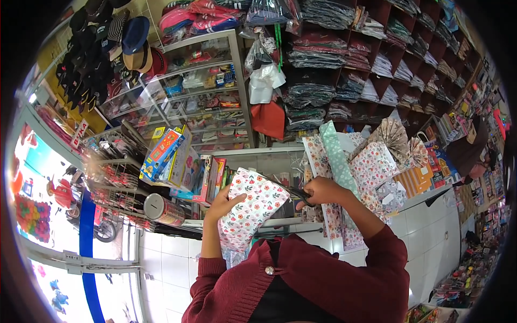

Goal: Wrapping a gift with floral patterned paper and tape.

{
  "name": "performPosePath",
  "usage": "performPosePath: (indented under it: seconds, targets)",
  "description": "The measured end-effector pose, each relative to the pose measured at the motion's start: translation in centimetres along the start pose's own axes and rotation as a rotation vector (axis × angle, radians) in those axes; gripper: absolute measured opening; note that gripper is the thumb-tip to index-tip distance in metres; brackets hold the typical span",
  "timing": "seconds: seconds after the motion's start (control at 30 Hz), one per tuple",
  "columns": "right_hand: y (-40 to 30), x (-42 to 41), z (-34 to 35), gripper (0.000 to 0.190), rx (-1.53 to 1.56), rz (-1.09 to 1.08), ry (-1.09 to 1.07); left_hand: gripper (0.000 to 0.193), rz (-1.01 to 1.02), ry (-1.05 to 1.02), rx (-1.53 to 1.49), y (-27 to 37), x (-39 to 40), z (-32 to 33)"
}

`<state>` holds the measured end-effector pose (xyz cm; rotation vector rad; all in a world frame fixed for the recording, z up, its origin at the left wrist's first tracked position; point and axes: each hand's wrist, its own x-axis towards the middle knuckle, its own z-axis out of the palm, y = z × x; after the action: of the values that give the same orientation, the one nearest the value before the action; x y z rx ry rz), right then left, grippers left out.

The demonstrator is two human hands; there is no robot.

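Observation:
My left hand (223,204) grips the left edge of floral wrapping paper (252,206), white with red flowers and green leaves, its thumb lying on the printed face. In my right hand (323,191) is a pair of dark-handled scissors (298,193); the blades point left along the paper's upper right edge. Whether the blades are apart is too small to tell. The paper hangs slanted in front of my chest, over the near edge of a glass counter. Right of my right hand lie a green floral paper roll (339,157) and a flower-patterned wrapped packet (373,165).
Boxed toys (163,155) and a round tin with a slotted lid (155,206) stand on the left of the counter. Pleated paper fans (389,137) lie at the right. Beyond are a glass cabinet (238,89) and shelves of bagged clothing (315,52).

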<state>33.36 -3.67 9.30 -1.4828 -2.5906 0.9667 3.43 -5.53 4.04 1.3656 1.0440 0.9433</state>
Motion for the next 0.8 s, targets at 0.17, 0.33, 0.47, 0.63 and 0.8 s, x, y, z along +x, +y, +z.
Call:
performPosePath:
  seconds: [0.17,0.33,0.47,0.63,0.8]
  targets:
    - [0.2,0.1,0.0,0.055,-0.039,0.014,0.003,0.033,0.016,0.001,0.011,-0.8,0.0,0.0]
    - [0.5,0.0,0.4,0.058,0.016,-0.062,0.077,0.033,-0.077,0.023,0.014,-0.9,0.0,0.2]
    - [-0.6,0.3,0.0,0.06,0.008,-0.05,0.03,0.032,-0.015,-0.008,0.021,-0.4,0.1,0.9]
    - [0.2,0.5,0.1,0.062,0.07,-0.004,0.033,0.031,-0.023,0.01,0.041,-0.6,0.3,1.1]
    - [-0.1,-0.2,-0.6,0.063,-0.002,0.015,-0.008,0.032,-0.044,0.022,0.033,-1.2,0.5,0.8]
